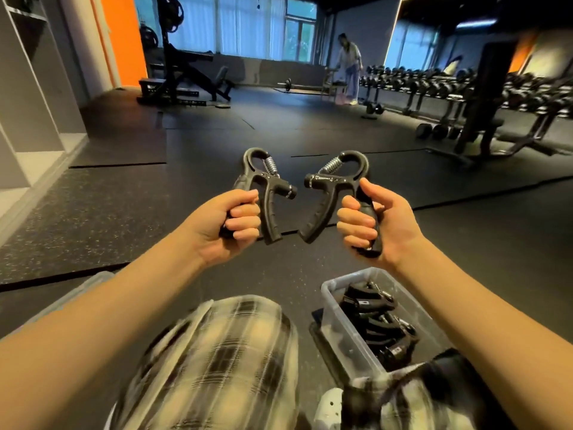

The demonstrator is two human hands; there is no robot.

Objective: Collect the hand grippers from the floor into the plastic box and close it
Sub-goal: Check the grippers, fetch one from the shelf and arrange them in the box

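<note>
Left hand point(231, 226), right hand point(376, 221): one hand gripper point(259, 178) in each fist

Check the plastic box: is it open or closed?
Open: the plastic box is uncovered on top, with hand grippers piled inside.

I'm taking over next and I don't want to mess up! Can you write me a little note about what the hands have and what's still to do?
Left hand: grips a hand gripper by one handle.
Right hand: grips a second hand gripper the same way.
Both are held up over the floor, not touching each other.
Plastic box: on the floor at lower right, open, with stored grippers inside.
Done: several grippers are boxed.
Left: put these two in, check the floor for more, close the box. I cannot pick out the lid for sure.
</note>
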